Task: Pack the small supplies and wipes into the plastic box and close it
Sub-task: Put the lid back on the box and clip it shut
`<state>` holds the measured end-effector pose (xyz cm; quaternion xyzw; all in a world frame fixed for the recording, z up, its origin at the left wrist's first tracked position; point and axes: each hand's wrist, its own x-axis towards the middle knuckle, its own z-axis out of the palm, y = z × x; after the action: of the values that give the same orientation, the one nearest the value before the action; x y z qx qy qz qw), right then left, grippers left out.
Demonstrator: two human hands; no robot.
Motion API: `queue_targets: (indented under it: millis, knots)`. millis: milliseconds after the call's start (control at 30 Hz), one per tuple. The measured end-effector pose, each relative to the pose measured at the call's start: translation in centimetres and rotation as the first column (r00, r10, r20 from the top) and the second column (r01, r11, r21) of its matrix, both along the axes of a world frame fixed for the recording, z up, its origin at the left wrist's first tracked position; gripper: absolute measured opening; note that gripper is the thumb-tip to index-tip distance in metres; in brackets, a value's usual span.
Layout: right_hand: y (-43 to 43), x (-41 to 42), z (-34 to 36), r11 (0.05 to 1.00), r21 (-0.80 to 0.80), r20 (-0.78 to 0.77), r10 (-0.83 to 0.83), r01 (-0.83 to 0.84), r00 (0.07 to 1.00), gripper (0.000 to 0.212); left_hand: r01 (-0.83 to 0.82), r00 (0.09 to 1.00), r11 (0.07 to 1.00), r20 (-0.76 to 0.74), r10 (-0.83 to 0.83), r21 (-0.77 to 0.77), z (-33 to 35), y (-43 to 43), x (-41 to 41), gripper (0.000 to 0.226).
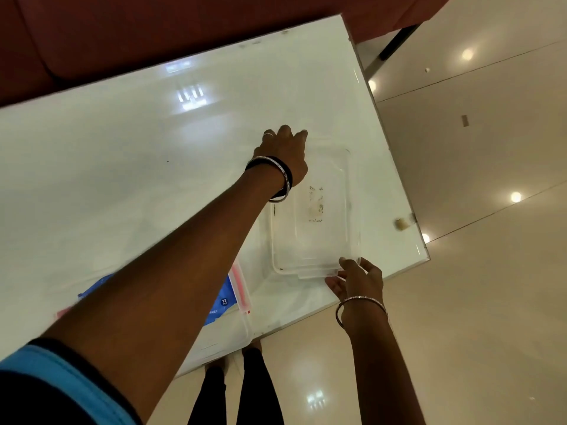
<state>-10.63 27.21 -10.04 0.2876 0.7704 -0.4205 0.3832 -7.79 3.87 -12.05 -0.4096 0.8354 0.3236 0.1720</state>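
Observation:
A clear plastic lid (319, 210) lies flat on the white table's right half, with a faint printed label at its middle. My left hand (285, 151) grips its far left corner, fingers curled over the rim. My right hand (356, 280) pinches its near right corner at the table's edge. To the left, mostly hidden under my left forearm, stands the clear plastic box (228, 329) with red latches, and a blue wipes pack (222, 305) marked 72 lies inside it.
The glossy white table (122, 167) ends close on the right and near side, above a shiny beige tiled floor (475, 271). A small cream object (400, 223) sits near the right edge. A dark red sofa (122, 35) runs behind the table.

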Motion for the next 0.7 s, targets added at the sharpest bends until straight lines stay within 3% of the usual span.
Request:
queue_targets:
  millis: [100,200,300,467,567,700]
  knots:
    - [-0.1,0.3,0.7,0.999,0.000,-0.080,-0.045,0.045,0.996,0.035,-0.077,0.995,0.994,-0.063,0.083,0.081,1.5,-0.1,0.4,0.048]
    - [-0.2,0.7,2.1,0.990,-0.090,-0.213,-0.125,0.107,0.969,0.021,-0.258,0.918,0.952,-0.265,0.294,0.165,4.1,-0.5,1.8,0.036]
    - [-0.6,0.9,3.4,0.960,-0.206,-0.265,-0.240,0.188,0.934,0.031,-0.409,0.740,0.858,-0.437,0.512,0.312,7.1,-0.5,4.4,0.029]
    - [-1.6,1.9,5.6,0.902,-0.356,-0.299,-0.359,0.245,0.884,0.037,-0.521,0.375,0.549,-0.403,0.835,0.653,9.8,0.9,11.1,0.026]
    - [-2.1,2.8,7.1,0.890,-0.415,-0.284,-0.322,0.187,0.903,0.040,-0.462,0.158,0.370,-0.336,0.929,0.806,10.7,1.8,15.4,0.014]
    - [-2.4,4.7,8.4,0.912,-0.409,-0.339,-0.111,-0.040,0.934,0.018,-0.211,-0.104,0.164,-0.188,0.977,0.964,11.8,3.7,22.2,0.042]
